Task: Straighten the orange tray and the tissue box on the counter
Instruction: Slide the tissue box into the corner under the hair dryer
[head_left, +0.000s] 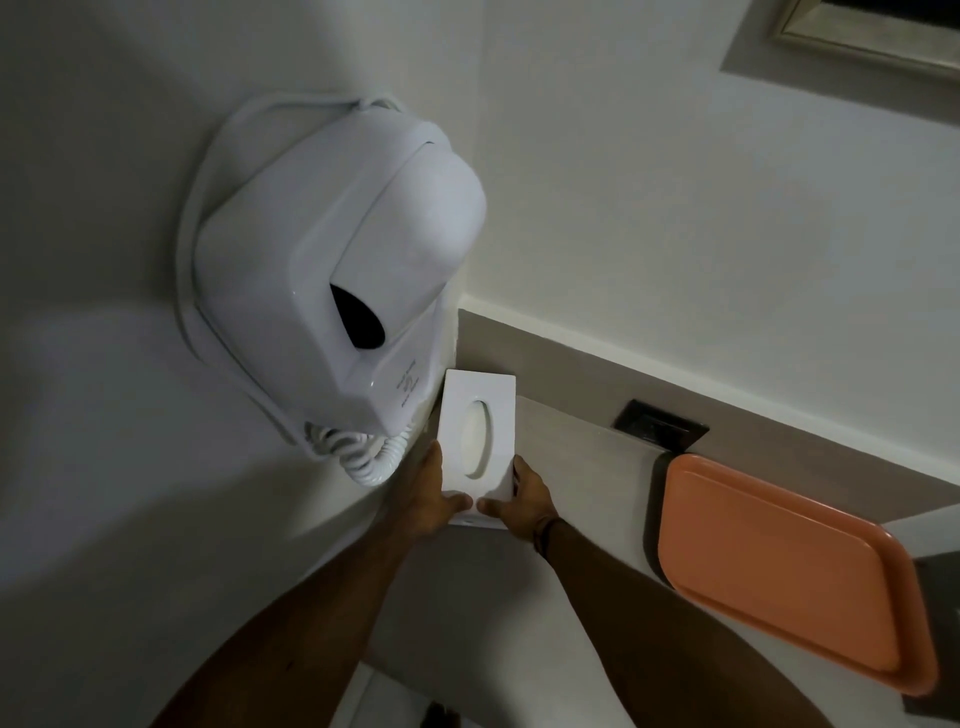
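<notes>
A white tissue box (477, 410) with an oval opening lies on the grey counter (571, 467), in the corner against the left wall. My left hand (431, 499) grips its near left edge and my right hand (524, 499) grips its near right edge, thumbs resting on the top face. The orange tray (779, 566) lies empty on the counter to the right, apart from both hands, with its right part reaching past the counter's edge.
A white wall-mounted hair dryer (332, 270) with a coiled cord (363, 457) hangs on the left wall just above the box. A dark socket plate (660, 423) sits in the backsplash behind the tray. A framed mirror edge (872, 41) is at the top right.
</notes>
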